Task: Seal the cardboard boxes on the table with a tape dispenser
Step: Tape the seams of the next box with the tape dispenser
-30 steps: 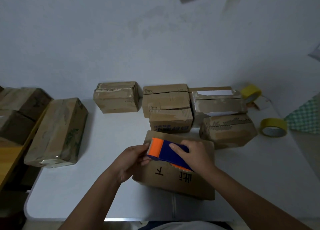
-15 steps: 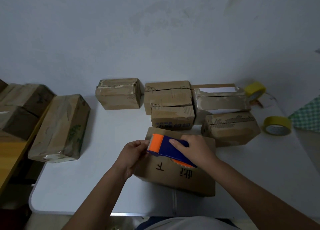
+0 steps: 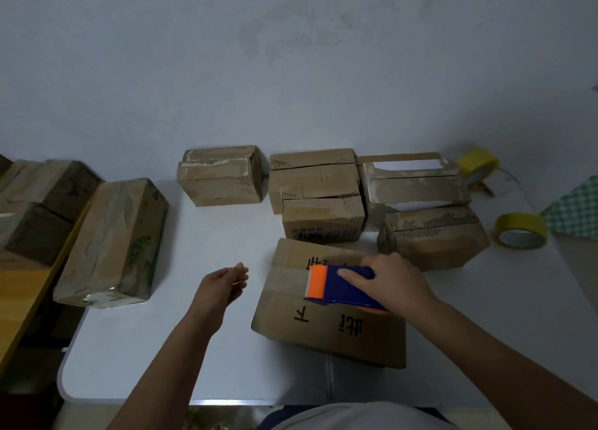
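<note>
Head view is showing the right hand point(image 3: 393, 282) gripping the dispenser point(image 3: 339, 285) on top of the near box point(image 3: 326, 326), its orange end pointing left, partway along the lid where a strip of tape appears to be lying from the left edge to the orange end. The left hand point(image 3: 225, 282) is hovering beside the box over the table point(image 3: 210, 242), apart from the cardboard, fingers loosely curled and holding nothing.

Nothing is bracing the box now — so, as a judgement, a firm pull to the right is risking dragging the box across the smooth table, leaving the tape slack or wrinkled, or skewing it off the seam. Too shallow a tilt is also likely to lift the tape end already laid.

Against the earlier frames, the left hand is no longer pinching at the orange end by the box's left edge — it is sitting clear to the left. The dispenser is lying further right along the lid, with a bare stretch of box top showing to its left. More boxes point(image 3: 223, 175) and two yellow rolls point(image 3: 521, 230) are lying behind.
</note>
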The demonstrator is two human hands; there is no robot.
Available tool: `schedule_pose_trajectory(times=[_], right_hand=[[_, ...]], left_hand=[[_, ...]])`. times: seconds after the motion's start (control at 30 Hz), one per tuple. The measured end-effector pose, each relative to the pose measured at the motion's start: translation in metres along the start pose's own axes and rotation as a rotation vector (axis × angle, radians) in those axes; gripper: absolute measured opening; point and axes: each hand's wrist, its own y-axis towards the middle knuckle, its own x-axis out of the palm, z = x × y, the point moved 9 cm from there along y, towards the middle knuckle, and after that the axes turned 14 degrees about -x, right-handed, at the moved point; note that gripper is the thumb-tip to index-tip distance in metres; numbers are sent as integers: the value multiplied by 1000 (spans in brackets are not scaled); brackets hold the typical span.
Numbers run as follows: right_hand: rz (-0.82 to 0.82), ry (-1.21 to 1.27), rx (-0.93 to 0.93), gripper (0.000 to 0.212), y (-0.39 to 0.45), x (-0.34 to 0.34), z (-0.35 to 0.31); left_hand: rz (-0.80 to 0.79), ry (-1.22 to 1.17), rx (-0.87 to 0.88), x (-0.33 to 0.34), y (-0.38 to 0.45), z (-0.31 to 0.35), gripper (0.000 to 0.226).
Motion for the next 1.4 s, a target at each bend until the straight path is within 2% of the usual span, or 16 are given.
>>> schedule_pose_trajectory(times=[0.27, 0.4, 0.53, 0.7, 0.8, 0.87, 0.93, 1.03, 1.13, 1.27, 1.4], right_hand=[[36, -45, 49, 56, 7, 8, 4], [32, -74, 55, 57, 8, 9, 5], [22, -92, 64, 57, 10, 9, 5], [2, -85, 75, 54, 8, 13, 3], [-5, -81, 82, 52, 8, 13, 3], [-15, -95, 91, 53, 9, 15, 3], [-8, -119, 97, 54, 10, 15, 3], [-11, -120, 105, 56, 10, 15, 4], [-29, -127, 112, 58, 10, 16, 3], [-69, -130, 108, 58, 11, 15, -2], [-162, -74, 80, 46, 16, 15, -12]], left_hand=[[83, -3, -11, 5, 19, -15, 13], [13, 91, -68, 27, 25, -31, 17], [-13, 153, -14, 39, 25, -36, 17], [12, 457, 15, 39, 32, -35, 22], [117, 764, 36, 30, 33, -31, 51], [184, 723, 152, 26, 21, -15, 40], [125, 589, 198, 36, 3, -11, 39], [-8, 610, 180, 64, -20, -26, 56], [-42, 669, 134, 74, -19, -26, 62], [-12, 683, 161, 73, -6, -14, 58], [24, 689, 155, 63, 3, -19, 57]])
